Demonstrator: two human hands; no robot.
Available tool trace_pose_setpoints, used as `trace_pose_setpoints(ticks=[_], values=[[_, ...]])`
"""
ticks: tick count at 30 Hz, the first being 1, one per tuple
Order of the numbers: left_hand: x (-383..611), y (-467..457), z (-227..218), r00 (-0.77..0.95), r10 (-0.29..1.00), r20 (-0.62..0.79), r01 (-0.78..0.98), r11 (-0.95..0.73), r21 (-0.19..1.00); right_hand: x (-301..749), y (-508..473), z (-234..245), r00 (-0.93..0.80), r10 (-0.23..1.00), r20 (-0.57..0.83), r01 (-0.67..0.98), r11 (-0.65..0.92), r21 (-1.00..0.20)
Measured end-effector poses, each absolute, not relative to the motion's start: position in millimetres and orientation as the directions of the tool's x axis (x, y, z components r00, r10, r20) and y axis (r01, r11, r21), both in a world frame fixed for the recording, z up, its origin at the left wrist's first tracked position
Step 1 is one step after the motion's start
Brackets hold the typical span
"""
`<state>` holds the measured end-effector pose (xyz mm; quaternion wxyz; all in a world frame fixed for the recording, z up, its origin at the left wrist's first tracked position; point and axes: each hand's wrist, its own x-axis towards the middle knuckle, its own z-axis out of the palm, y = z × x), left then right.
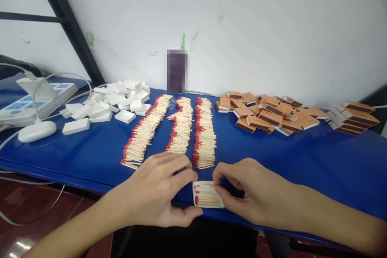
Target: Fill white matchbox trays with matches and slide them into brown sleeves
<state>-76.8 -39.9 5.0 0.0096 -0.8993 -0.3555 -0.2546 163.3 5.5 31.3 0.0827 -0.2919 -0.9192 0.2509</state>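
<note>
A small white tray (208, 196) holding several red-tipped matches lies at the near edge of the blue table (90, 149). My left hand (157, 193) is curled against the tray's left side, thumb and fingers touching it. On the tray's right side, my right hand (242, 193) pinches its edge with fingers closed. Just beyond both hands, three long rows of matches (181, 129) run away from me.
A pile of empty white trays (111, 102) sits at the back left. Orange matchbox sleeves (266, 115) are heaped at the back right, with more stacked (353, 117) at the far right. A power strip (33, 98), cables and a white mouse-like device (36, 131) lie at the left.
</note>
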Motion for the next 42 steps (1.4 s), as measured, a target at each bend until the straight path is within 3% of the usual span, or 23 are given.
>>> trace_pose_setpoints(ticks=[12,17,23,42], values=[[-79.1,-43.1,6.3,0.601,0.623,0.500,0.595,-0.767,0.240,168.8,14.9,26.7,-0.800,0.509,0.318,0.358,0.830,-0.427],[-80.2,-42.6,6.7,0.609,0.577,0.544,0.581,-0.791,0.189,170.7,21.6,24.0,-0.804,0.499,0.322,0.372,0.846,-0.383],[-78.4,-40.7,9.9,0.684,0.566,0.460,0.568,-0.809,0.153,172.0,29.1,17.3,-0.792,0.524,0.312,0.433,0.844,-0.316],[-78.9,-40.1,13.2,0.713,0.559,0.423,0.552,-0.820,0.153,169.5,32.0,7.1,-0.783,0.501,0.368,0.404,0.861,-0.310]])
